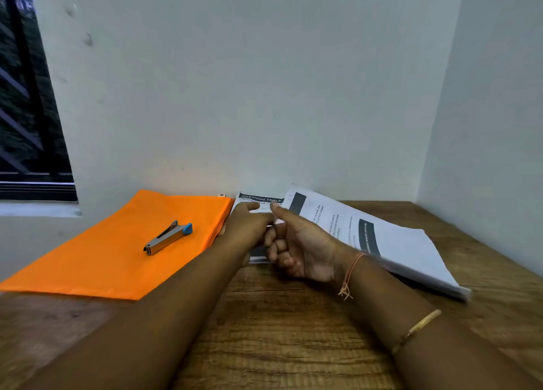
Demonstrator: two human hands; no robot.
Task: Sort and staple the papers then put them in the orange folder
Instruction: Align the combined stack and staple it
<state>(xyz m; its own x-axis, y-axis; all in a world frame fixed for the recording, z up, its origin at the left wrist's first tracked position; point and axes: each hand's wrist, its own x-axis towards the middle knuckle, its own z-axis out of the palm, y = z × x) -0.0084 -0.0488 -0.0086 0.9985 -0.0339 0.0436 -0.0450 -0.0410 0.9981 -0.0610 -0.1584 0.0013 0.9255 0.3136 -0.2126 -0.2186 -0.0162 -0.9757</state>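
An orange folder lies flat on the left of the wooden table. A silver stapler with a blue end rests on top of it. Just right of the folder lies a thin set of printed papers headed "DRESSING TABLE". My left hand is on these papers with its thumb over the top sheet, and its fingers are hidden. My right hand meets it there, fingers curled at the papers' near edge and thumb pressed on the sheet. A thick stack of printed papers lies tilted at the right.
A white wall stands right behind the table's far edge, and another wall closes in the right side. A dark window is at the far left. Bare wood shows along the near part of the table.
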